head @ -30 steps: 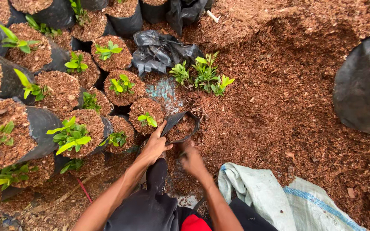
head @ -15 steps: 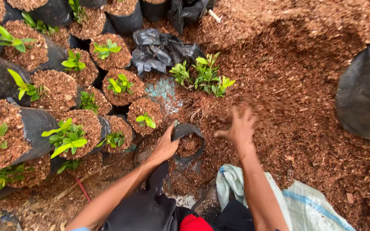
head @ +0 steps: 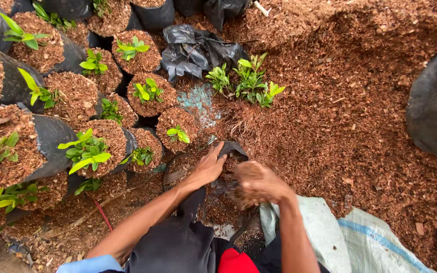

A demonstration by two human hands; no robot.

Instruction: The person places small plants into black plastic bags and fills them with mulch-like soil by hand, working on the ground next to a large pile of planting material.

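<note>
Nearest the camera, a pale woven sack with a blue stripe (head: 340,237) lies on the ground by the person's knees, partly under the right forearm. Just ahead of it, the right hand (head: 259,183) is cupped around a heap of reddish-brown shredded bark mulch, fingers curled about the load; it is blurred, so how tightly it closes I cannot tell. The left hand (head: 209,166) lies mostly flat and open, its fingertips pressing the rim of a small black plastic grow bag (head: 232,148) that stands between the two hands, mouth held apart.

The likeliest slip is spillage: the handful looks loose and crumbly, and the bag mouth is narrow and soft. If the left fingers ease off, the rim may fold inward and the mulch would scatter onto the ground. The bag, seemingly light and only part filled, could also tip under a heavy drop.

A little farther, filled black bags with small green seedlings (head: 178,132) stand close to the left hand; a wide sweep of the elbow might knock one or bruise its leaves. Beyond them, a clump of loose green seedlings (head: 249,81) sits on the mulch bed (head: 360,101), where their roots may dry while exposed. Farthest off lies a crumpled empty black plastic bag (head: 198,48).
</note>
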